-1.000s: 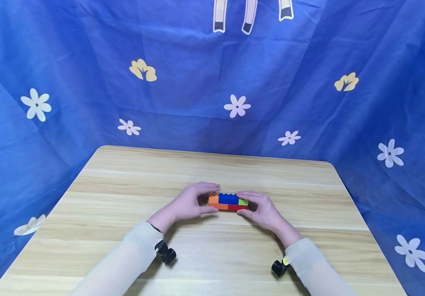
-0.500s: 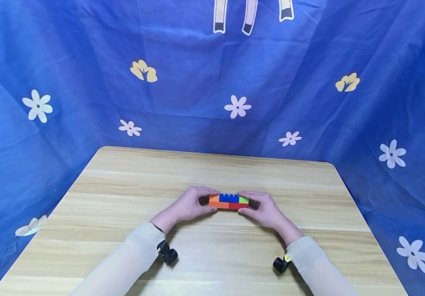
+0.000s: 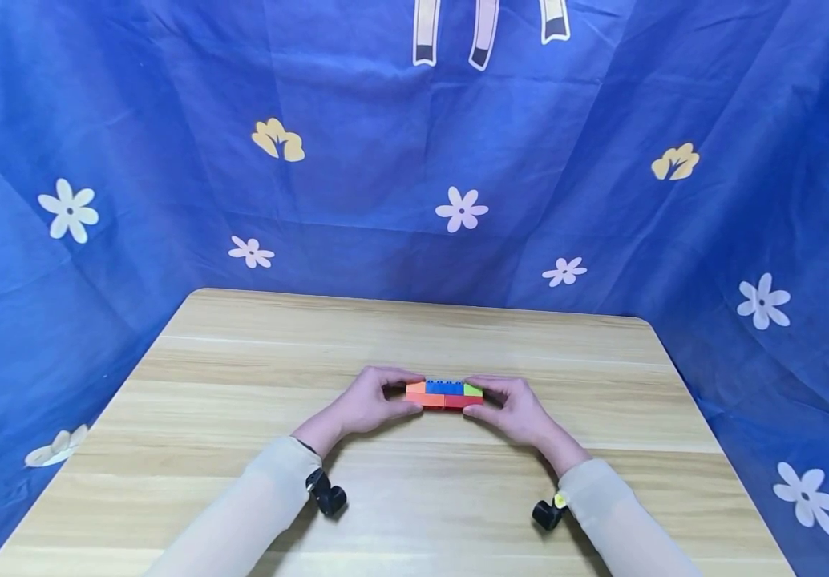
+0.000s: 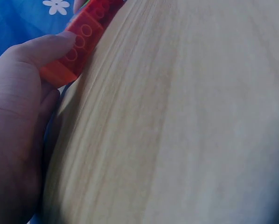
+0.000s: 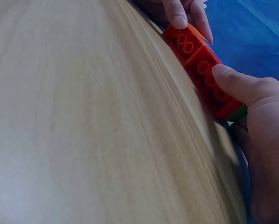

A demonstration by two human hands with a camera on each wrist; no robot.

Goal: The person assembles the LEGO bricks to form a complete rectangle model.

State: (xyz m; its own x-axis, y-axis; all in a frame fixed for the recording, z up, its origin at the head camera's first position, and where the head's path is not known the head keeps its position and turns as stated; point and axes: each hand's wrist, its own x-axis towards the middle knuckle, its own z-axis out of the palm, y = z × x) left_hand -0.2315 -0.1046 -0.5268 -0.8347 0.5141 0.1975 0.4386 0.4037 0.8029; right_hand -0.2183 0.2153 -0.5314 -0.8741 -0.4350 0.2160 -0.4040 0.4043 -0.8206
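At the middle of the table, a low block of joined toy building bricks [image 3: 445, 401] is held between both hands. Orange bricks [image 3: 425, 399] form its left end; a blue brick [image 3: 445, 388] and a small green one [image 3: 472, 390] sit along the far side, a red brick [image 3: 463, 401] nearer. My left hand [image 3: 371, 401] pinches the orange end, thumb in front and fingers behind. My right hand [image 3: 508, 409] pinches the red and green end likewise. In the right wrist view the hollow undersides with round tubes [image 5: 188, 48] face the camera, so the block is tipped up.
A wood-grain table [image 3: 414, 497] lies under both forearms. A blue cloth [image 3: 357, 176] printed with flowers hangs behind it and along both sides. Small black cameras [image 3: 328, 497] are strapped to both wrists.
My left fingers have come down from above the orange end and now pinch it. The brick block has tipped, so its studs point away and show as a thin row at the far edge.
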